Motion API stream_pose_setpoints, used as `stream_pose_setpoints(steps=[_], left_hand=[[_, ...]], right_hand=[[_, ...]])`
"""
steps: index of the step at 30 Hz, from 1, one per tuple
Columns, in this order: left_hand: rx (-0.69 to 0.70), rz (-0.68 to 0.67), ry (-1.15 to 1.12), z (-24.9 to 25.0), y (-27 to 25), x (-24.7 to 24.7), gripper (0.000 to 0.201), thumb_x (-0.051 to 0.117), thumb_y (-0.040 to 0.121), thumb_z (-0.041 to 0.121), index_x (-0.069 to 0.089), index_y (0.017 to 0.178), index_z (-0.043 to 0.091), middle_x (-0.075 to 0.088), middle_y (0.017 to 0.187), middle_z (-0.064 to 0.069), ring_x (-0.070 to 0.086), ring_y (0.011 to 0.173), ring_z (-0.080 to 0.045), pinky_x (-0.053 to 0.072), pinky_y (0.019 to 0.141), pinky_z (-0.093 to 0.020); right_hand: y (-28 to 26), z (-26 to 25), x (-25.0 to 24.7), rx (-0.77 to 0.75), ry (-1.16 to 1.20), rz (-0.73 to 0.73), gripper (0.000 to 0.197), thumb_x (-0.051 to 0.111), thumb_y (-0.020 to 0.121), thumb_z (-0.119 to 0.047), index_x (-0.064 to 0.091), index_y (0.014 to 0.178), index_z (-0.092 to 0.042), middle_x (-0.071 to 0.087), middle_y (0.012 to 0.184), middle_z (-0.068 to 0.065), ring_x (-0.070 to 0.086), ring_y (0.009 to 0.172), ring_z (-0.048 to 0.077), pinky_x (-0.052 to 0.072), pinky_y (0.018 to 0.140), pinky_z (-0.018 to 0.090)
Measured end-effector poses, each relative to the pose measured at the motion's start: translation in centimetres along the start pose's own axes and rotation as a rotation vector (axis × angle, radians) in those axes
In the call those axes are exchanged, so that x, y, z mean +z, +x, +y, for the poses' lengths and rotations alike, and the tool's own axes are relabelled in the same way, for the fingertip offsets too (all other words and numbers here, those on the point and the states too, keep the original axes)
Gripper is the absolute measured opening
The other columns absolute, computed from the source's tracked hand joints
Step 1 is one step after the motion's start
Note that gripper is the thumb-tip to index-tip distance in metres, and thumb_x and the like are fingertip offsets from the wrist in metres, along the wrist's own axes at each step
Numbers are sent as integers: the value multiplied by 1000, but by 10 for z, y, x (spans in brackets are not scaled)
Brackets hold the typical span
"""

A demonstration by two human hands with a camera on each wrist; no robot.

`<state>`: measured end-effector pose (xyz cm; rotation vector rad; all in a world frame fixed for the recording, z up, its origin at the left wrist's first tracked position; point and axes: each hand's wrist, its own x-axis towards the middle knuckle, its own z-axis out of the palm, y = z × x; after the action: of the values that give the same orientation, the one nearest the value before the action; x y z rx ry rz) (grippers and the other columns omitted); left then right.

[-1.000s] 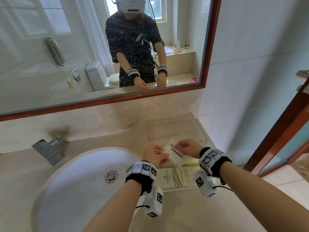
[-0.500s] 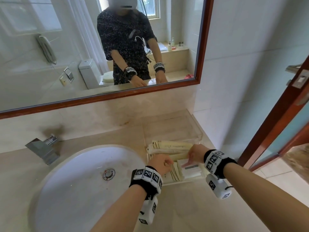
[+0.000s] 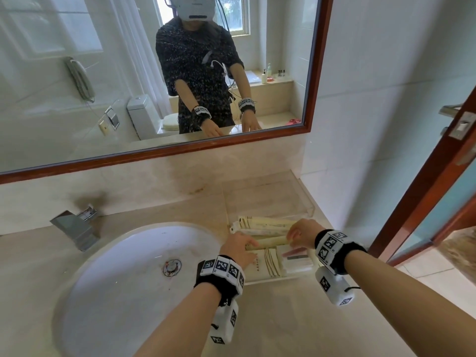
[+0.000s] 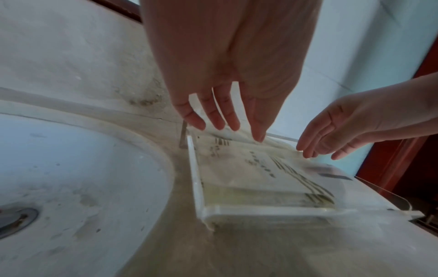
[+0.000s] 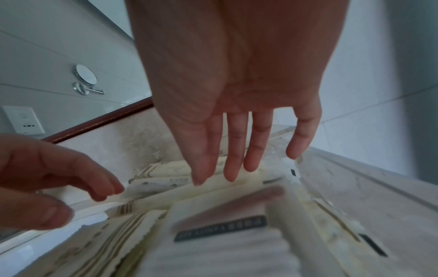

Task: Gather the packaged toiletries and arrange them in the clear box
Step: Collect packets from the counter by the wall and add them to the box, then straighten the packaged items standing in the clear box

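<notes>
The clear box stands on the counter to the right of the sink. Its near half holds long cream packets, flat cream sachets and a white packet with a dark label. My left hand hovers at the box's left side with straight fingers pointing down at the packets. My right hand is over the right end of the long packets, its fingers straight and spread, holding nothing. The white labelled packet lies just below my right palm.
A white sink with a square metal faucet fills the left of the counter. The mirror and backsplash rise behind the box. A tiled wall and a red-brown door frame close in on the right.
A second ago both hands held the white labelled packet above the box. It now lies in the box's near right part, and both hands have let go and moved back over the long cream packets.
</notes>
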<state>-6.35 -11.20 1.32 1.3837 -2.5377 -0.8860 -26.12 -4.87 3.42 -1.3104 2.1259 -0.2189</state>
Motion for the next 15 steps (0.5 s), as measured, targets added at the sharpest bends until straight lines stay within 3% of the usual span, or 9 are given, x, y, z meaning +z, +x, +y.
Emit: stream_pose_setpoints(steps=[4, 10, 15], left_hand=[[28, 41, 177, -2, -1, -25, 24, 61, 85, 22, 63, 109, 27, 48, 132, 3, 38, 129, -17, 37, 106, -38], [58, 163, 346, 14, -1, -83, 35, 61, 86, 22, 58, 121, 25, 40, 144, 2, 31, 137, -20, 28, 110, -39], [157, 198, 601, 40, -8, -138, 40, 54, 91, 20, 50, 130, 26, 27, 154, 1, 13, 147, -19, 20, 115, -47]], right_hand=[[-4, -13, -8, -50, -56, 29, 26, 64, 86, -16, 69, 110, -15, 67, 120, 3, 63, 108, 18, 48, 99, 27], [-19, -46, -43, -109, -164, 103, 24, 61, 88, -21, 70, 110, -14, 69, 118, 4, 63, 109, 19, 50, 97, 28], [-41, -94, -86, -174, -281, 241, 22, 57, 89, -26, 71, 104, -20, 69, 115, 0, 64, 105, 21, 51, 96, 35]])
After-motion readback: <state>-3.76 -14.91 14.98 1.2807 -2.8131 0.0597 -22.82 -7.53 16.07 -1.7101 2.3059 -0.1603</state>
